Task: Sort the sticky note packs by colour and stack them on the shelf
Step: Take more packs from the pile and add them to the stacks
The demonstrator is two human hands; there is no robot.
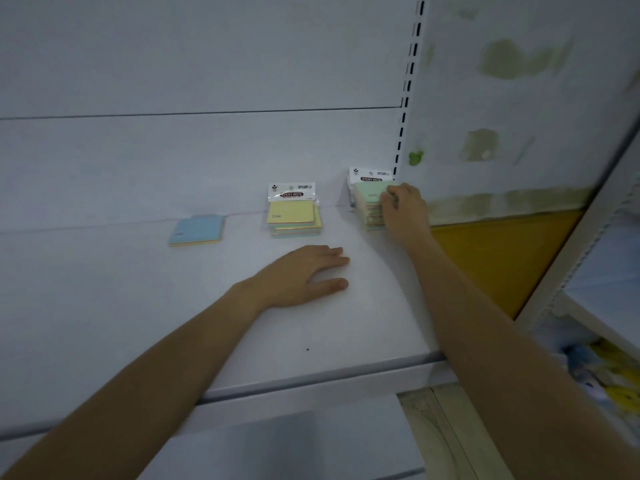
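Reaching across a white shelf [138,306], the person has both bare arms stretched out in the head view. The left hand [304,275] lies palm down on the bare shelf surface, fingers spread flat and relaxed, gripping nothing. The right hand [403,211] is at the far right corner of the shelf, its fingers curled around the side of a tall stack of sticky note packs [369,206] whose top pack is green, with a white printed header card standing up behind it. That stack sits close to the slotted upright [408,95] at the shelf's back corner.

Just left of it, apart from both hands, a shorter stack [292,216] rests against the back panel, topped by a yellow pack under a header reading "STICKY NOTE". Further left, well apart from the others, a blue-topped pack [197,230] lies flat on the shelf, a thin yellow edge showing beneath it.

Beyond the shelf's right end, a stained wall [519,98] meets a yellow panel [495,258], and blurred coloured goods [609,379] lie on a lower rack.
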